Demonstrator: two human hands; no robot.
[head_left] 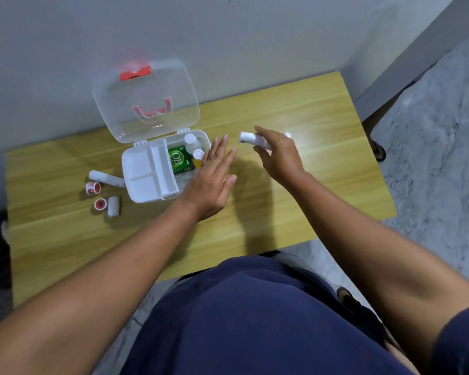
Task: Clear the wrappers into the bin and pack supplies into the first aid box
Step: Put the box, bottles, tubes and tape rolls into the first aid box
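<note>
1. Reaching forward over the near edge of the wooden table (255,226), both bare arms ran toward the first aid box (157,171), the landmark for everything below.

2. The left hand (210,180) hovered flat at the box's right wall, fingers spread and straight, gripping nothing; its fingertips overlapped the box's right rim in this view.

3. The right hand (278,154) was further right of the box, raised off the table, fingers curled around a white roll (251,139) whose free end pointed back toward the box. It looked like a gauze bandage: probably light, soft and squashable, so a loose hold round its middle would serve, and it was unlikely to slip or break.

4. Just left of the box lay four loose supplies: a long white roll (106,178) touching the box's left wall, two tape rolls with red cores (93,188) (100,204), and a short white roll (113,206) beside the nearer tape. All seemed light; the tapes would be stiffer, best pinched across the rim.

5. Inside the box, a white divided tray (146,171) filled the left part; the right part held a green packet (180,159) and two small bottles (194,142), one with yellow liquid. The bottles might be slippery.

6. Behind the box its clear lid (146,104) stood open against the wall. No bin or wrappers were visible.
</note>
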